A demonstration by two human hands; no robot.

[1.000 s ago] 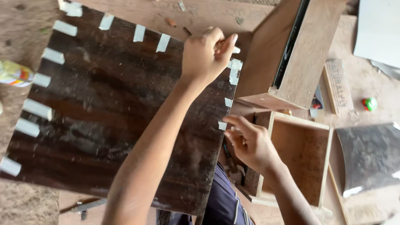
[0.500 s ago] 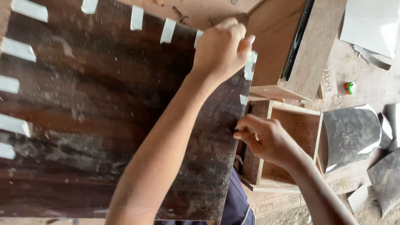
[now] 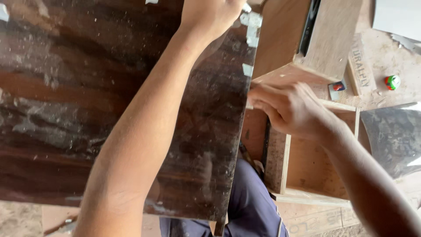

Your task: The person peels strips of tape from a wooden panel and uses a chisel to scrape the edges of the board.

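Dark, glossy wood-grain laminate covers the big panel (image 3: pixel 87 96) that fills the left and middle of the view, its surface dusted with pale specks and chips. Along its right edge sit a few strips of whitish tape (image 3: pixel 252 28), one more small piece lower down the same edge. The left hand (image 3: pixel 210 15) lies at the panel's top right corner, fingers curled over the edge by the tape; its grip is closed on that corner, though the fingertips run out of the frame. The left forearm stretches diagonally across the panel from the bottom of the view. The right hand (image 3: pixel 291 109) is at the panel's right edge, about halfway down, with the fingers bunched together and pressed against the edge; whether they pinch anything there cannot be told. Just beyond the right hand stands a plain plywood box (image 3: pixel 307 39), tilted, with a dark slot along its upper side. Below the hand lies an open wooden frame (image 3: pixel 285 175), its inside bare. On the dusty floor to the right are a small green and red ball (image 3: pixel 393 81) and a dark laminate sheet (image 3: pixel 394 140). Blue trousers (image 3: pixel 250 206) show under the panel's lower edge.
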